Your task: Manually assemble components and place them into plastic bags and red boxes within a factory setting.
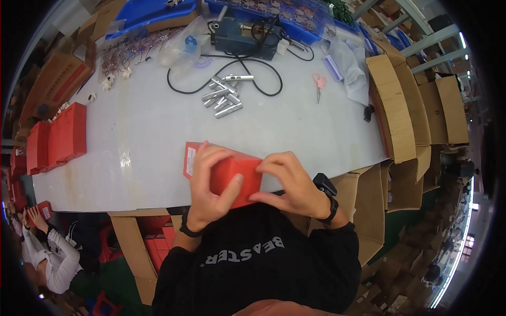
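Note:
A red cardboard box (249,169) is held at the near edge of the table, just in front of my body. My left hand (206,187) wraps its left side, with the thumb lying over the red face. Beyond those fingers, a red part with a white label sticks out to the left. At the box's right edge, my right hand (292,184) grips with fingertips above and thumb below. Whether the box holds anything cannot be seen. Farther up the table lies a loose pile of silver metal tubes (226,96), which neither hand touches.
Pink-handled scissors (319,84) lie to the right of the tubes. A blue-grey machine (246,39) with a looping black cable stands at the back. Red boxes (67,134) line the left edge. Open cartons (392,105) crowd the right edge. Another person's hand (37,218) shows at lower left.

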Motion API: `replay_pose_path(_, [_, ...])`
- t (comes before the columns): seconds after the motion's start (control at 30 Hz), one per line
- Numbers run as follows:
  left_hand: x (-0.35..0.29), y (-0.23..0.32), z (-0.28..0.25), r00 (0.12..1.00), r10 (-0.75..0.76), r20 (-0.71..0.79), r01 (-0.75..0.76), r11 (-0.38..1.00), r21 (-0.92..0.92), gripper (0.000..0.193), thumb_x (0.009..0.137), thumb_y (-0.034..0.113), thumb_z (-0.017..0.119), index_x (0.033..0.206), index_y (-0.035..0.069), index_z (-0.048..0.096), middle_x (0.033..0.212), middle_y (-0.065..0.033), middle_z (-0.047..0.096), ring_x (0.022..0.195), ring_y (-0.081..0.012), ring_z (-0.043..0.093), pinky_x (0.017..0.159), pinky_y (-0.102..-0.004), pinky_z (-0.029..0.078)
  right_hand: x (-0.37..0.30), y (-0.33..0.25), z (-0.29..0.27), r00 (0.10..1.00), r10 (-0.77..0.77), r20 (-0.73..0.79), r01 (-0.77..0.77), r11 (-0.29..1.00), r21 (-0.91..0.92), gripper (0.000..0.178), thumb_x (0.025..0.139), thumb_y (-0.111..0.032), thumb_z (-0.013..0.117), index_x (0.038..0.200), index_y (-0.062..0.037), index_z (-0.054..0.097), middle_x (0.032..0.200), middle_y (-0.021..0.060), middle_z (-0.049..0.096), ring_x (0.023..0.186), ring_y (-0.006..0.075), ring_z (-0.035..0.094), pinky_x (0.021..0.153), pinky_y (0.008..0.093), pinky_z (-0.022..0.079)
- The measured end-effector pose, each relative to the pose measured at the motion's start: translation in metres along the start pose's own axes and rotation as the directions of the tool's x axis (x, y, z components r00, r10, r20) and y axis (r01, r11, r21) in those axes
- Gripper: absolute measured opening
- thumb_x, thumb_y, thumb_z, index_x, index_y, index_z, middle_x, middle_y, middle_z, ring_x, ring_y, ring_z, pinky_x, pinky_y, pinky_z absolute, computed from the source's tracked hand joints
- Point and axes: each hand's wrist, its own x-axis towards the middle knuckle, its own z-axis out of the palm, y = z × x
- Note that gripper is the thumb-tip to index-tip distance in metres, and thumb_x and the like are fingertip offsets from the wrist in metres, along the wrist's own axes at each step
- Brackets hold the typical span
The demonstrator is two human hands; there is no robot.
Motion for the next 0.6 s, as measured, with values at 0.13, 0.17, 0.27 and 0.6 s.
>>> replay_pose_path(0.13, [0.001,-0.003,-0.007,0.995,-0.052,-0.087,0.051,0.999,-0.009,0.047,0.082,0.002,0.064,0.128,0.001,0.052,0.119,-0.0124,0.059,0.119,-0.0265,0.055,0.123,-0.0543,0.017,-0.008,0.009,0.008,0.963,0.267,-0.038,-0.105,0.501,0.859,0.032,0.085,-0.018,0.078,0.098,-0.0088,0.05,0.097,0.0056,0.051,0.082,0.0197,0.049,0.071,0.0325,0.045])
replay_pose_path(0.17, [-0.002,-0.004,-0.005,0.992,-0.041,-0.118,0.042,0.999,0.008,0.046,0.082,0.002,0.065,0.126,0.001,0.053,0.119,-0.0133,0.059,0.118,-0.028,0.055,0.122,-0.0545,0.02,-0.011,0.009,0.01,0.935,0.35,0.052,-0.064,0.025,0.998,0.027,0.088,-0.017,0.073,0.097,-0.0105,0.048,0.096,0.0043,0.05,0.081,0.0181,0.048,0.07,0.0315,0.044])
replay_pose_path(0.27, [-0.009,-0.001,-0.002,0.985,-0.017,-0.17,0.024,0.999,0.037,0.044,0.08,0.002,0.066,0.123,0.001,0.056,0.119,-0.0151,0.059,0.115,-0.0308,0.056,0.12,-0.0551,0.025,-0.003,0.011,0.016,0.967,0.245,0.072,-0.035,-0.152,0.988,0.023,0.09,-0.018,0.067,0.095,-0.0132,0.045,0.094,0.0026,0.047,0.08,0.0163,0.046,0.07,0.0296,0.043])
replay_pose_path(0.6, [-0.016,0.0,0.003,0.984,0.011,-0.177,0.0,0.998,0.065,0.047,0.079,0.002,0.066,0.124,0.001,0.055,0.12,-0.0148,0.057,0.117,-0.0299,0.054,0.121,-0.0563,0.022,0.0,0.005,0.018,0.992,0.097,0.077,-0.049,-0.257,0.965,0.022,0.093,-0.021,0.065,0.09,-0.0158,0.045,0.09,0.0002,0.047,0.077,0.0138,0.048,0.067,0.0286,0.043])
